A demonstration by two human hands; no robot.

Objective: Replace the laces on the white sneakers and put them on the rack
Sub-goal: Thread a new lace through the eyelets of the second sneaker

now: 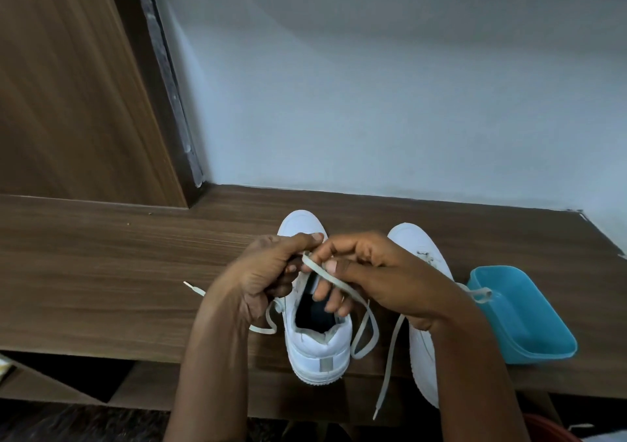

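Both hands pinching one lace above the sneaker's mouth.
Nearest me, a white sneaker [317,350] sits heel-first at the table [101,272] edge. Over its opening my left hand [268,268] and right hand [373,272] pinch the pale lace [342,284]. The second sneaker [409,238] lies under my right forearm.

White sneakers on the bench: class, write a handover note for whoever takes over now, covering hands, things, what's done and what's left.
Left hand and right hand both pinch the flat white lace above the white sneaker under them, on the brown wooden bench top. The lace ends trail loose.
Second white sneaker stands to its right, beside the blue plastic tub, with a lace hanging over the edge.
Done: lacing started.
Left: finish threading, check the second, rack both.
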